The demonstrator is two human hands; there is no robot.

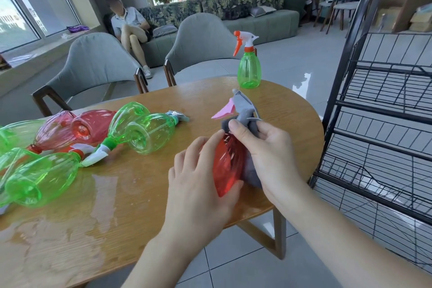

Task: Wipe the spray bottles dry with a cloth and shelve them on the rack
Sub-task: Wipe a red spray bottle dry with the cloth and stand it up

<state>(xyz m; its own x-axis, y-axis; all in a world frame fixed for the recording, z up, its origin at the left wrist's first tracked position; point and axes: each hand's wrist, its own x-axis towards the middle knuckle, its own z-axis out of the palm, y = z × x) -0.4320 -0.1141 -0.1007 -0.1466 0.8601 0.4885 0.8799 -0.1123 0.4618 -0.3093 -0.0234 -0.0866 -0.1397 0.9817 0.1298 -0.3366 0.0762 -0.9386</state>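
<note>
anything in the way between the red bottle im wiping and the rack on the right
Nothing visible. The red bottle, held by the left hand and the right hand with the grey cloth, sits near the table's right edge; the black wire rack stands just beyond it, shelves bare.

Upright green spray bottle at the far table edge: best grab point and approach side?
Grip the green spray bottle round the narrow shoulder just below its orange collar, coming from the right, probably with the right hand once it is free. It stands upright and alone on the table; its trigger and nozzle point left, so the right side is unobstructed, and the body tapers there.
</note>
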